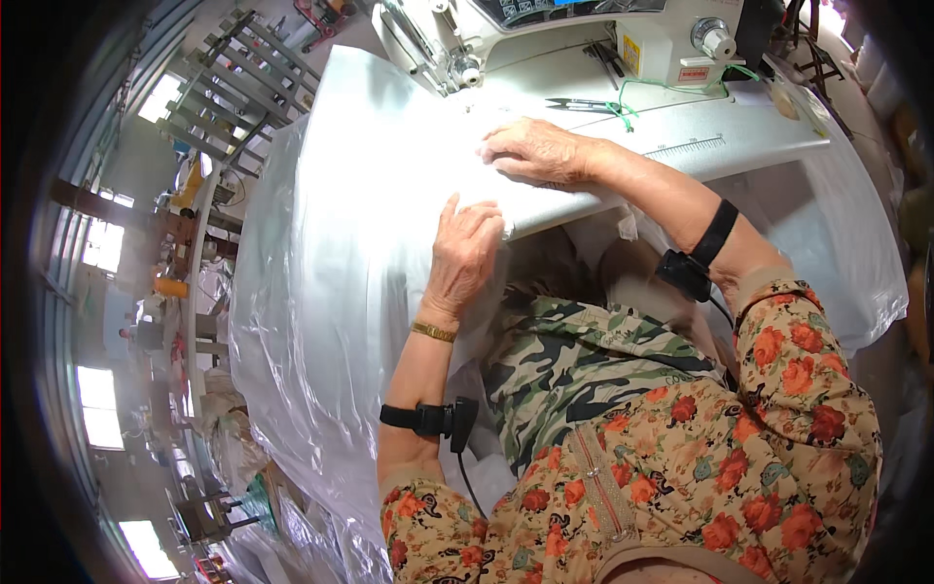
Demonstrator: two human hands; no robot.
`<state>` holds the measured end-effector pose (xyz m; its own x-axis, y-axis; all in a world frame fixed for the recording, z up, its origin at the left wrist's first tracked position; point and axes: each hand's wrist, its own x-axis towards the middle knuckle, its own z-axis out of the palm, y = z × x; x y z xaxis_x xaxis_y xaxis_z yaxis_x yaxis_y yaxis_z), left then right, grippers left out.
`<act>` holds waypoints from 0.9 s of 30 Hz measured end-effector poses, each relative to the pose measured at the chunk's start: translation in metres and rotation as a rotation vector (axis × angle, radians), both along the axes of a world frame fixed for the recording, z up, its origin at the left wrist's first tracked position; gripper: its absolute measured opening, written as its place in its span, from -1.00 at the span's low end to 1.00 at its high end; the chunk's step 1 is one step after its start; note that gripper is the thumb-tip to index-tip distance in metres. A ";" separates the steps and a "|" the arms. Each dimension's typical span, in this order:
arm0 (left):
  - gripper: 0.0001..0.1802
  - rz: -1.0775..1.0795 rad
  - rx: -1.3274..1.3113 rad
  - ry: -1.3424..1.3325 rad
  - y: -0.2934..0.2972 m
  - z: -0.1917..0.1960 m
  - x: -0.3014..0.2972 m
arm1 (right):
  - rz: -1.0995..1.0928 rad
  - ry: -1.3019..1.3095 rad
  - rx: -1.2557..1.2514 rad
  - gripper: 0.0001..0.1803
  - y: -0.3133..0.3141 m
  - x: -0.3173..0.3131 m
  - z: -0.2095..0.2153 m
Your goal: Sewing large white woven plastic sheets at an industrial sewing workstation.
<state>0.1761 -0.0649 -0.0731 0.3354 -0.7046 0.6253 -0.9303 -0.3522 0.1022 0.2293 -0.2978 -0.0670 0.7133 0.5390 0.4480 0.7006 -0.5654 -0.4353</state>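
Observation:
A large, glossy white plastic sheet (336, 204) covers the left part of the sewing table and hangs down beside my left arm. My left hand (465, 253) is at the table's front edge, its bent fingers and thumb closed on the sheet. Farther in and to the right, my right hand (540, 151) rests with curled fingers pressed together on the sheet below the needle area. Strong glare hides the exact edge under its fingertips. Just beyond both hands stands a white sewing machine (671, 49), its needle end (465, 73) above the sheet.
Thread snips (584, 105) lie behind my right hand, with loose green thread (623, 115) by them. A printed ruler scale (686, 146) runs along the table (769, 127). More translucent sheeting (856, 243) hangs at the right. A slatted rack (238, 88) stands at the far left.

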 end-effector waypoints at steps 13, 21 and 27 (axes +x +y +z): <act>-0.84 -0.020 0.026 0.113 0.000 0.020 0.014 | -0.056 -0.149 -0.245 -0.71 0.005 -0.007 0.018; -0.87 0.088 -0.024 0.302 -0.012 0.034 0.055 | -0.044 -0.249 -0.087 -0.75 0.008 -0.008 0.014; -0.93 0.063 -0.290 0.445 -0.021 0.031 0.086 | -0.167 -0.151 0.006 -0.75 0.017 0.004 0.018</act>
<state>0.2617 -0.0861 -0.0424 0.6488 -0.4937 0.5790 -0.7527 -0.3050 0.5834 0.2336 -0.2807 -0.0490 0.7171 0.4156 0.5596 0.6547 -0.6770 -0.3362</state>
